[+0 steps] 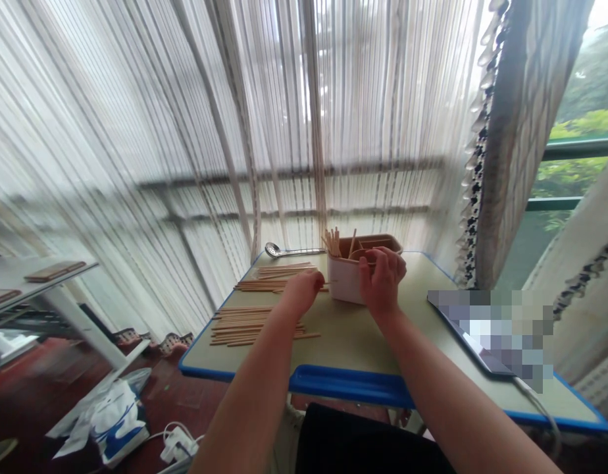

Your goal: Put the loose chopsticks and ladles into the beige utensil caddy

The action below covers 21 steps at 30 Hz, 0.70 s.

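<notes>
A white utensil holder point(345, 282) with a brown rim and inner dividers stands upright toward the back of the table. Several chopsticks point(333, 242) lean in its left compartment, and another single stick tilts beside them. My right hand point(383, 270) grips the holder's near right rim, fingers bent over the edge. Just left of the holder, my left hand point(306, 288) is closed low over the table; its fingertips are turned away, so what they pinch is hidden. Loose wooden chopsticks point(245, 319) lie in rows under and left of my left forearm.
Behind the chopsticks lies a metal slotted ladle point(274, 250). A tablet-like device point(474, 336), partly pixelated, rests at the right with a white cable point(538, 401). The table has a blue edge and tray point(351, 383). Sheer curtains point(284, 131) hang directly behind.
</notes>
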Each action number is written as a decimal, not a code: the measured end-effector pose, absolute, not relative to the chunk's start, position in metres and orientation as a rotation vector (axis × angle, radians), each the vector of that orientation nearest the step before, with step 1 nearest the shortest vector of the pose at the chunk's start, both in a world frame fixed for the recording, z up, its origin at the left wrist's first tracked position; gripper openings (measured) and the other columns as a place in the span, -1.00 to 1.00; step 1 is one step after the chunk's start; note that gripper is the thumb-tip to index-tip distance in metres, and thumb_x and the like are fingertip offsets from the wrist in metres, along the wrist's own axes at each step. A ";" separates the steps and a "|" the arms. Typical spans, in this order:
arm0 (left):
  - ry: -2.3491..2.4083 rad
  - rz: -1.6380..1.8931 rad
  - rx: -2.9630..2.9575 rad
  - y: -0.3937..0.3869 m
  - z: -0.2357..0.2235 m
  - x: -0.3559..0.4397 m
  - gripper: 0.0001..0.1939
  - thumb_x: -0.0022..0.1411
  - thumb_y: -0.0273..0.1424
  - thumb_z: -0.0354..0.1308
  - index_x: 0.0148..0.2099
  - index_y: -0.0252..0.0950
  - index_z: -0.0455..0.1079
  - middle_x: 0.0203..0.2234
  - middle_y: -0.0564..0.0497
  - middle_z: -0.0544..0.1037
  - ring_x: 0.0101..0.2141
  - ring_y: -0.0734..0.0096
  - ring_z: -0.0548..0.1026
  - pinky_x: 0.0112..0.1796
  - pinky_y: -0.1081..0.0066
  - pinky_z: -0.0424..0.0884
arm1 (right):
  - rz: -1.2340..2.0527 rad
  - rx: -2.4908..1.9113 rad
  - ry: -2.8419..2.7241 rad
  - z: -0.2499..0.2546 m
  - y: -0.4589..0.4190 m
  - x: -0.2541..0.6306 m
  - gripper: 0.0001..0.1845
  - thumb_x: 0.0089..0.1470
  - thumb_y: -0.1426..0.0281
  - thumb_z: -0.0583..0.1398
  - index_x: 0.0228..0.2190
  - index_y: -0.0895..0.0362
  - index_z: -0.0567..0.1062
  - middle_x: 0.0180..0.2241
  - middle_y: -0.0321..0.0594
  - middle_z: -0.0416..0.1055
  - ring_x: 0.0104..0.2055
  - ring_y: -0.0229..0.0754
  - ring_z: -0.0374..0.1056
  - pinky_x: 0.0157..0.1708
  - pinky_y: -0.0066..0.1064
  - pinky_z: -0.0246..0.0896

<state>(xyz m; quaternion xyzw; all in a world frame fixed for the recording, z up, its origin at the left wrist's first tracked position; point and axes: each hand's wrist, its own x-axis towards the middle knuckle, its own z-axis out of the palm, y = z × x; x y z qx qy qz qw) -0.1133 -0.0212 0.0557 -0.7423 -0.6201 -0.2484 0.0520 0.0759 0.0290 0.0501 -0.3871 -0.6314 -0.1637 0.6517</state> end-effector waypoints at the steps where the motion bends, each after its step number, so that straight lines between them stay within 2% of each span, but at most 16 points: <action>1: -1.844 -0.828 -2.260 -0.020 0.056 -0.113 -0.81 0.24 -0.45 0.02 -0.23 -0.21 0.46 -0.27 -0.02 0.54 -0.27 0.34 0.49 -0.23 0.41 0.36 | -0.370 -0.858 -1.437 0.051 0.028 0.076 -0.81 0.11 0.30 0.11 -0.25 0.12 0.40 -0.14 -0.07 0.38 -0.02 -0.03 0.20 0.03 -0.13 0.00; 7: -1.599 -1.172 -2.226 -0.024 0.062 -0.102 -0.84 0.28 -0.45 0.02 -0.21 -0.25 0.43 -0.32 -0.02 0.50 -0.27 0.37 0.46 -0.20 0.42 0.35 | -0.392 -0.618 -1.645 0.054 0.015 0.079 -0.84 0.04 0.38 0.18 -0.26 0.05 0.47 -0.16 -0.17 0.40 -0.02 -0.04 0.21 0.01 -0.16 0.06; 13: -1.489 -1.281 -2.242 -0.025 0.064 -0.099 -0.85 0.29 -0.44 0.03 -0.22 -0.27 0.43 -0.34 -0.03 0.49 -0.29 0.38 0.44 -0.21 0.41 0.34 | -0.447 -0.654 -1.684 0.051 0.019 0.076 -0.88 0.04 0.38 0.22 -0.30 0.02 0.54 -0.16 -0.19 0.43 -0.01 -0.02 0.20 -0.02 -0.16 0.11; 21: -1.383 -1.436 -2.233 -0.022 0.062 -0.102 -0.82 0.32 -0.38 0.01 -0.19 -0.28 0.44 -0.32 -0.04 0.49 -0.27 0.37 0.45 -0.20 0.40 0.36 | -0.382 -0.668 -1.708 0.055 0.017 0.072 -0.92 0.07 0.37 0.20 -0.37 0.04 0.52 -0.15 -0.19 0.42 0.00 -0.04 0.17 -0.01 -0.17 0.11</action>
